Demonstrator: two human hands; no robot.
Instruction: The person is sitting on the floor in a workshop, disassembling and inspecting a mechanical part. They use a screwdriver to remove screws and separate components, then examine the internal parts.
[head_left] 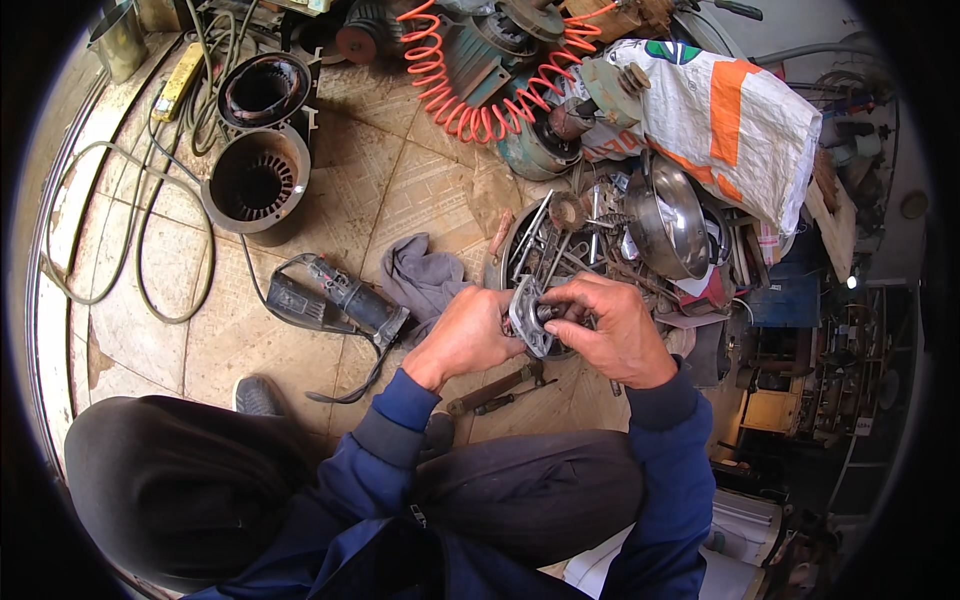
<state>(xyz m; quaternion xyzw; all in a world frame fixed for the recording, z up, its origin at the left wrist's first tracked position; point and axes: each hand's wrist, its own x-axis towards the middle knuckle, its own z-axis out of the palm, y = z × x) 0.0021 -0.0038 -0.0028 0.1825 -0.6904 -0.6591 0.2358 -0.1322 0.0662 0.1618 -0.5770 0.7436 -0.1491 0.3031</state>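
Observation:
My left hand (470, 332) grips a grey metal flanged part (529, 310) in front of me, fingers curled round its left side. My right hand (607, 325) is at its other side, thumb and fingers closed on a small dark cylindrical piece (547, 315) at the flange's middle. Just beyond both hands is a round pan of wrenches, metal parts and tools (560, 240). A dark corded power tool (350, 300) lies left of my hands near a grey rag (415, 270). A hammer (495, 390) lies below them on the tiles.
Two cast motor housings (250, 185) and looped cables (160, 300) lie at left. A red coiled hose (470, 120), motor parts and a white-orange sack (740, 130) are at the back. A steel bowl (670, 215) rests beside the pan; cluttered shelving (830, 380) is at right.

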